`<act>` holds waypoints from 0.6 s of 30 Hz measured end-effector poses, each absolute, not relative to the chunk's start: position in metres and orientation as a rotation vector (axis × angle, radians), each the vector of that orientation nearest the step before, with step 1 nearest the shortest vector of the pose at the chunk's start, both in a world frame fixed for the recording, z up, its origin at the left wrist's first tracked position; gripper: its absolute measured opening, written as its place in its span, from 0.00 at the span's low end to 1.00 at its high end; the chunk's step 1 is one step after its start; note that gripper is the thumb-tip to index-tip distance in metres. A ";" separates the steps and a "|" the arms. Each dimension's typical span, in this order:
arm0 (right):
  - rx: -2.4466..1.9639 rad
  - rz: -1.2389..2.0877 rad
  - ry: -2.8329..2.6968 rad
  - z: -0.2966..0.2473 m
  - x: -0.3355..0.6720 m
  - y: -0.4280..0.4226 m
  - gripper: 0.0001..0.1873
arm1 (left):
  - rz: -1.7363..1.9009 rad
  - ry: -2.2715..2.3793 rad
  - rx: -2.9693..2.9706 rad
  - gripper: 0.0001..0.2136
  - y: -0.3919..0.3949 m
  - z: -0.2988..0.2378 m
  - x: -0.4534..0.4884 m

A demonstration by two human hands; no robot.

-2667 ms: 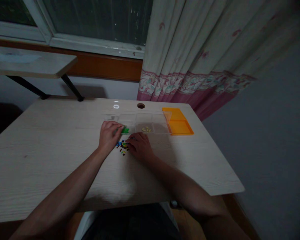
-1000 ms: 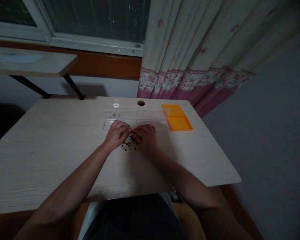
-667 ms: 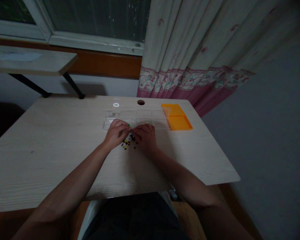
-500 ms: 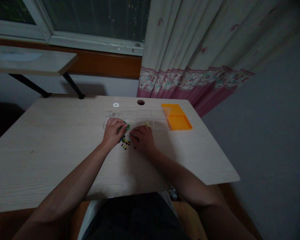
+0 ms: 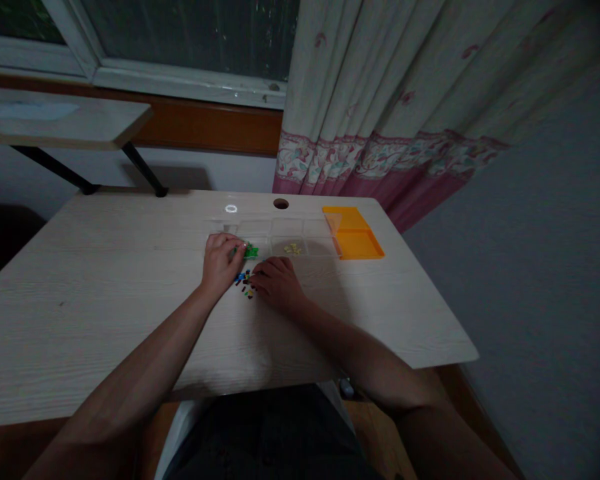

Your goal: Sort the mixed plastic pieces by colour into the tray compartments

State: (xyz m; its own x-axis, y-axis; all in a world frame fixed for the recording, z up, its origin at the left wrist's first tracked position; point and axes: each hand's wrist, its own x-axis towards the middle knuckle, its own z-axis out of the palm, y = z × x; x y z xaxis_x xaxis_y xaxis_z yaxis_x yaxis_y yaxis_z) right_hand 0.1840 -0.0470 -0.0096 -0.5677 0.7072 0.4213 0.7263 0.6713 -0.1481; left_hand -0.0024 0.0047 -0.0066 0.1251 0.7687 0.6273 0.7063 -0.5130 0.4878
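A small heap of tiny coloured pieces (image 5: 244, 281) lies on the light wooden desk (image 5: 105, 280), between my two hands. My left hand (image 5: 221, 263) is curled, its fingertips at the edge of a clear compartment tray (image 5: 270, 230) where green pieces (image 5: 251, 251) lie. Whether it pinches one of them I cannot make out. My right hand (image 5: 277, 284) rests knuckles up beside the heap, fingers bent down onto the pieces. Pale yellow pieces (image 5: 293, 249) sit in the tray's neighbouring compartment.
An orange lid (image 5: 353, 233) lies at the tray's right end. A round cable hole (image 5: 281, 203) is at the desk's far edge. A patterned curtain (image 5: 380, 100) hangs behind, under a window (image 5: 180, 33). A second tabletop (image 5: 55, 123) stands back left.
My left hand has gone from the heap up to the green compartment. My right hand has drawn back from the tray to the heap, uncovering the yellow pieces.
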 end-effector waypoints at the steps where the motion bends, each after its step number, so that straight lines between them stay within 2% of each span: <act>1: -1.118 -0.056 -2.440 -0.009 0.184 -0.047 0.09 | 1.363 1.515 2.302 0.11 0.005 -0.007 -0.003; 18: -1.353 0.191 -1.961 -0.007 0.199 -0.032 0.07 | 1.313 1.607 2.288 0.11 0.004 -0.005 -0.004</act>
State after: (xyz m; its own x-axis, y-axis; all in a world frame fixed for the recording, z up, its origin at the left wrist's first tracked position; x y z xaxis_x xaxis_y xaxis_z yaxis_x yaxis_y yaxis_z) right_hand 0.1989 -0.0321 -0.0068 -0.1761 0.8584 0.4818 0.7495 0.4342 -0.4997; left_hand -0.0041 0.0044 -0.0054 0.0979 0.7927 0.6017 0.7478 -0.4576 0.4811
